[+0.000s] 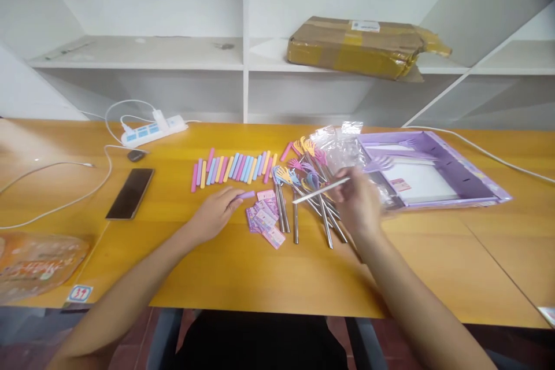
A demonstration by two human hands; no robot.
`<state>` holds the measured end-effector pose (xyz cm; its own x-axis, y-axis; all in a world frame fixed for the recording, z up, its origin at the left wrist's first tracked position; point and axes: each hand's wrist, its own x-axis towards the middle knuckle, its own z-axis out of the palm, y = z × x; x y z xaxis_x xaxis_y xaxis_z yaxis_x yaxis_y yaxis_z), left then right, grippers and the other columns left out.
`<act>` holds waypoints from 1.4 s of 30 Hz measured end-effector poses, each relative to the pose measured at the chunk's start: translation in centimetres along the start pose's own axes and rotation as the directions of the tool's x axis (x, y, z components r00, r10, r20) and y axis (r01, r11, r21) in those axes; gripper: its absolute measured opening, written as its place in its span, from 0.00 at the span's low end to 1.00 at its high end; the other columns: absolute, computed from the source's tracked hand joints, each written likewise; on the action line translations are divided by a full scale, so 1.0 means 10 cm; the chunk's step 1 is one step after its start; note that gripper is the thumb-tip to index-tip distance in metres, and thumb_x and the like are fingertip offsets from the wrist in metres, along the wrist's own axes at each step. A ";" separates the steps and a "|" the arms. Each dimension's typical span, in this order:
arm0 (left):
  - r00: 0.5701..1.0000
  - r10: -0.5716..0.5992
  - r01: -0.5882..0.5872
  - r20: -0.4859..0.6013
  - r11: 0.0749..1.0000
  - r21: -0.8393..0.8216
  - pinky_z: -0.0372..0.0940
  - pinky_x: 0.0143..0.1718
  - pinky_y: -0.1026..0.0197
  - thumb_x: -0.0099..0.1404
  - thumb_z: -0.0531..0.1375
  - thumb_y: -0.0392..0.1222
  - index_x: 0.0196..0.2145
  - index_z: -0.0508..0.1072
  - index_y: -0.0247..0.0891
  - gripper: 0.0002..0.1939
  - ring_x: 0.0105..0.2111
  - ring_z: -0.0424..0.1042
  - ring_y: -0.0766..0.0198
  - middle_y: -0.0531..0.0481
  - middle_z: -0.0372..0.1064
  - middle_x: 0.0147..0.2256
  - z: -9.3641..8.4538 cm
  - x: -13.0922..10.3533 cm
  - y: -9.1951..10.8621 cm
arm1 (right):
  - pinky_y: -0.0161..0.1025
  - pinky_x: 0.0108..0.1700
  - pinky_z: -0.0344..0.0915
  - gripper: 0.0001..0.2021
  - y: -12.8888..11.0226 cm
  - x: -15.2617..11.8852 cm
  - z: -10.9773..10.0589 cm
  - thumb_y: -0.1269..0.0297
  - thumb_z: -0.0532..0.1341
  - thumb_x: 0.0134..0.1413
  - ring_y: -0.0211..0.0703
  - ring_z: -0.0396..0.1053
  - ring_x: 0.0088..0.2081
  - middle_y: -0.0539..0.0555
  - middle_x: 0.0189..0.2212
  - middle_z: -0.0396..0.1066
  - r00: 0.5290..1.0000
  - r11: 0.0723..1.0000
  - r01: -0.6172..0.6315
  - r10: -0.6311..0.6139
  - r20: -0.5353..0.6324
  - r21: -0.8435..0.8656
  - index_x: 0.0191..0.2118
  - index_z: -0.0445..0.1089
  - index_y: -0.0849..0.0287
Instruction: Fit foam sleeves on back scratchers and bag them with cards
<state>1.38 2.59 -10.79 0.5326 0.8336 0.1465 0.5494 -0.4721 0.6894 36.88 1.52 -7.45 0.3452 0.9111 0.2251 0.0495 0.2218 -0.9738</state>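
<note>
Between the thumb and fingers of my left hand is a short purple handle sleeve, held just above the table. My right hand grips a back scratcher by its metal rod; the rod's bare end points left, and a purple claw head shows beyond my fingers. Under and beside that hand lies a pile of back scratchers with pink, yellow, blue and purple heads. A row of coloured handle sleeves lies behind my left hand. Small printed cards are heaped between my hands.
At right sits a purple display box with purple pieces inside, beside clear plastic wrap. A phone, a power strip with cables and an orange plastic bag are at left. A taped carton rests on the shelf.
</note>
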 end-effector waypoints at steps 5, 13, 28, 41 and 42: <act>0.987 0.145 -0.143 -0.065 0.989 0.035 0.68 0.50 0.58 0.86 0.50 0.46 0.61 0.77 0.43 0.19 0.46 0.73 0.61 0.45 0.72 0.46 0.10 -0.10 -0.13 | 0.38 0.27 0.60 0.19 0.30 -0.38 0.39 0.42 0.66 0.65 0.38 0.62 0.23 0.52 0.28 0.73 0.963 0.929 -0.248 0.206 0.174 0.274 0.39 0.72 0.56; 0.977 0.198 -0.191 -0.084 0.978 0.081 0.68 0.47 0.61 0.85 0.52 0.42 0.66 0.75 0.44 0.19 0.43 0.73 0.63 0.47 0.71 0.45 0.03 -0.14 -0.19 | 0.38 0.27 0.66 0.20 0.36 -0.49 0.29 0.43 0.69 0.65 0.40 0.70 0.26 0.55 0.31 0.77 0.899 0.885 -0.374 0.273 0.342 0.277 0.42 0.77 0.58; 0.956 0.287 -0.278 -0.053 0.951 0.138 0.67 0.42 0.64 0.83 0.53 0.37 0.69 0.73 0.44 0.22 0.40 0.73 0.66 0.47 0.73 0.45 0.08 -0.17 -0.26 | 0.41 0.29 0.71 0.21 0.39 -0.52 0.31 0.42 0.67 0.67 0.42 0.72 0.26 0.56 0.31 0.77 0.897 0.920 -0.305 0.190 0.398 0.248 0.43 0.81 0.57; 0.888 0.448 -0.416 -0.104 0.879 0.233 0.67 0.38 0.67 0.78 0.56 0.27 0.69 0.69 0.45 0.27 0.38 0.75 0.68 0.48 0.77 0.46 0.06 -0.24 -0.21 | 0.41 0.31 0.70 0.21 0.32 -0.55 0.31 0.41 0.66 0.69 0.42 0.71 0.27 0.56 0.32 0.77 0.840 0.913 -0.334 0.176 0.514 0.234 0.39 0.80 0.56; 0.886 0.449 -0.414 -0.117 0.880 0.233 0.67 0.38 0.66 0.78 0.57 0.28 0.69 0.70 0.45 0.26 0.38 0.76 0.68 0.48 0.77 0.46 0.06 -0.24 -0.20 | 0.42 0.32 0.71 0.21 0.32 -0.56 0.31 0.41 0.65 0.69 0.42 0.71 0.28 0.56 0.33 0.77 0.836 0.912 -0.334 0.171 0.521 0.238 0.40 0.80 0.56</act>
<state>-0.60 1.37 -12.97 0.6429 0.5604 0.5221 0.4128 -0.8277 0.3802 32.16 -1.81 -11.75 -0.1914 0.9808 0.0384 -0.2929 -0.0198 -0.9559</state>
